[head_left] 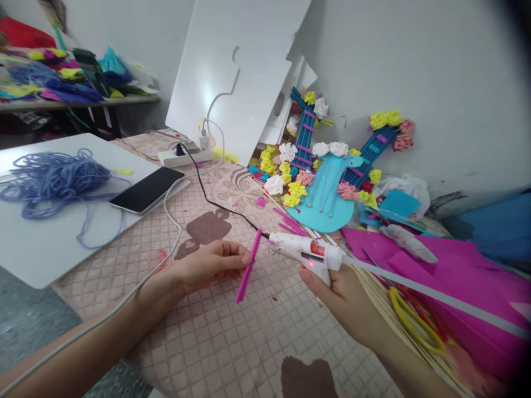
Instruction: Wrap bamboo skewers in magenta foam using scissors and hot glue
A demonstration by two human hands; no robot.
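Between the thumb and fingers of my left hand (226, 264) is a narrow magenta strip (245, 282), tilted over the patterned cloth. My right hand (338, 293) is wrapped round the handle of a white hot glue gun (292, 243), its nozzle pointing left, close to the strip. A long pale glue stick (431, 284) sticks out of the gun's back end. A small red light glows on the gun's side. Whether the nozzle touches the strip I cannot tell. Behind the gun lie several thin magenta strips (292, 222).
A turquoise guitar-shaped craft (321, 193) with paper flowers leans at the wall. Yellow-handled scissors (415, 323), thin sticks and magenta sheets (468, 282) lie right. At left are a phone (147, 189), blue yarn (62, 179) and a power strip (182, 158); a white cable (174, 215) crosses my left forearm.
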